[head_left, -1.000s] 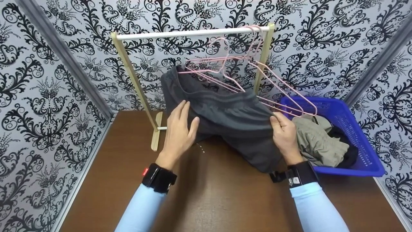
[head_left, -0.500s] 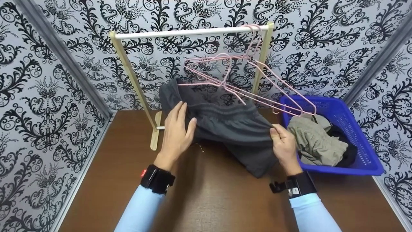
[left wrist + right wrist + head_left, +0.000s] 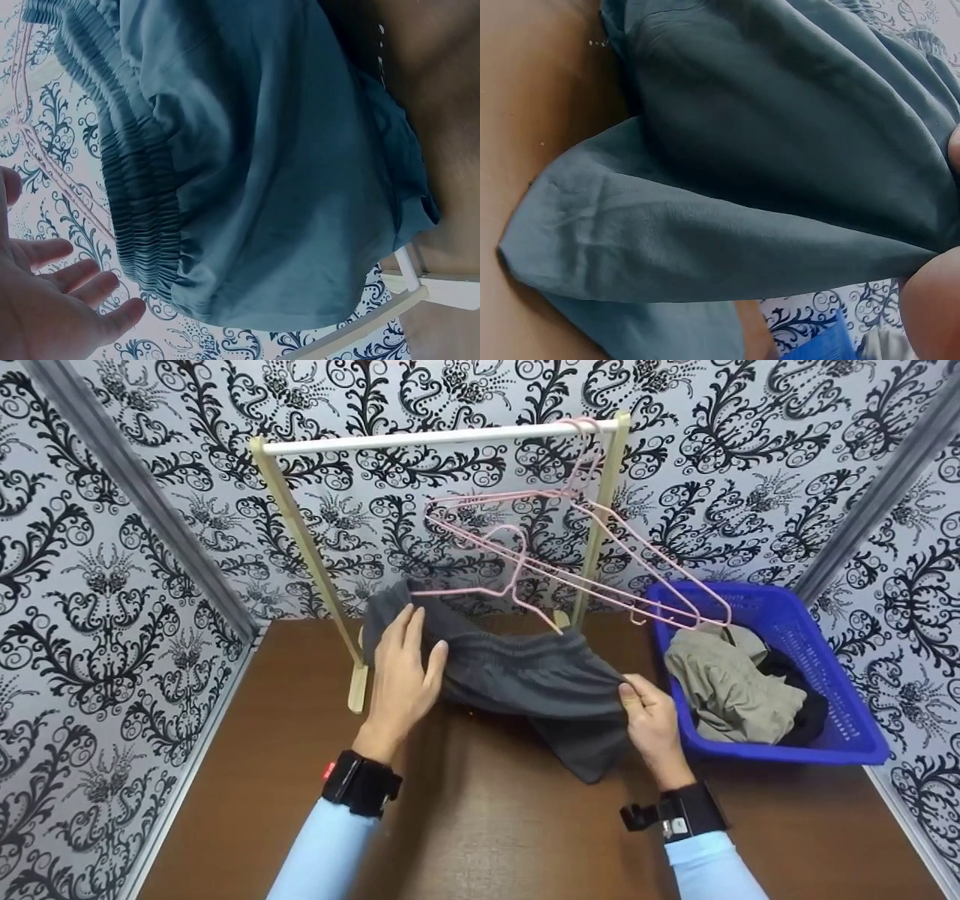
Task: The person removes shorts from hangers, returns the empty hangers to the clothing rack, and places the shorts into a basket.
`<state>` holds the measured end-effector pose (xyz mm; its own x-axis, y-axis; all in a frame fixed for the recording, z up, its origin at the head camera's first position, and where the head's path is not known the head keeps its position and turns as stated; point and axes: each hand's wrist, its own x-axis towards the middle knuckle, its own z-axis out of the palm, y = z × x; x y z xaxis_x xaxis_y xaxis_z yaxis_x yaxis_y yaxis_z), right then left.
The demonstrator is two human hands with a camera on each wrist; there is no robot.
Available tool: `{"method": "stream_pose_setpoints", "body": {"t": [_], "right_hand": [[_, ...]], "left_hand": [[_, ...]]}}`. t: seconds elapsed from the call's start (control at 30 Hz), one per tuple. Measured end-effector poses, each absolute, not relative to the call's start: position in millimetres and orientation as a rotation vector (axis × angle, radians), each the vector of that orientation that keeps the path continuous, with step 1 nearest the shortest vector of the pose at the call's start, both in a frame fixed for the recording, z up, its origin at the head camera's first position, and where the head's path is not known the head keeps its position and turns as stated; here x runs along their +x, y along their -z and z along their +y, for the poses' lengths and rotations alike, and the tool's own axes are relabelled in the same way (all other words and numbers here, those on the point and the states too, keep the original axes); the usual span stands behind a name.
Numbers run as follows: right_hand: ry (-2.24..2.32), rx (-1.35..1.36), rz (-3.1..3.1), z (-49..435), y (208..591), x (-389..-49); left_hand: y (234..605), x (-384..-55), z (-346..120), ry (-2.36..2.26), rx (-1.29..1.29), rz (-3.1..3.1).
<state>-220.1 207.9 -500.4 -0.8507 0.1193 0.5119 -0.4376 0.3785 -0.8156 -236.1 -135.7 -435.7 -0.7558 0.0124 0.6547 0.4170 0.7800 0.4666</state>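
Note:
Dark grey shorts (image 3: 525, 671) with a gathered elastic waistband (image 3: 139, 187) hang in the air above the table. A pink hanger (image 3: 459, 592) reaches into the waist, its hook standing up free of any rod. My right hand (image 3: 652, 724) pinches the right side of the shorts between thumb and fingers, drawing the cloth into a fold. My left hand (image 3: 403, 675) lies along the left side with its fingers extended. In the left wrist view those fingers (image 3: 82, 277) are loosely spread beside the waistband and grip nothing.
A wooden rack (image 3: 300, 540) with a white rod (image 3: 442, 436) stands at the back. Two pink hangers (image 3: 637, 547) hang at its right end. Below them, a blue basket (image 3: 840, 690) holds olive clothing (image 3: 739, 682) and black clothing on the brown table (image 3: 480, 825).
The shorts and the hanger inside them have come down, away from the rod's height. My right hand has moved down with them, still pinching; the left hand has shifted slightly left and down.

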Motion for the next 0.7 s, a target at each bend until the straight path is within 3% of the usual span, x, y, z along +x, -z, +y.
{"method": "stream_pose_setpoints", "body": {"t": [0.7], "right_hand": [[-1.464,0.306,-2.194,209,531,-202]], "left_hand": [[452,-243,-151,0.92,-0.195,-2.43]]}}
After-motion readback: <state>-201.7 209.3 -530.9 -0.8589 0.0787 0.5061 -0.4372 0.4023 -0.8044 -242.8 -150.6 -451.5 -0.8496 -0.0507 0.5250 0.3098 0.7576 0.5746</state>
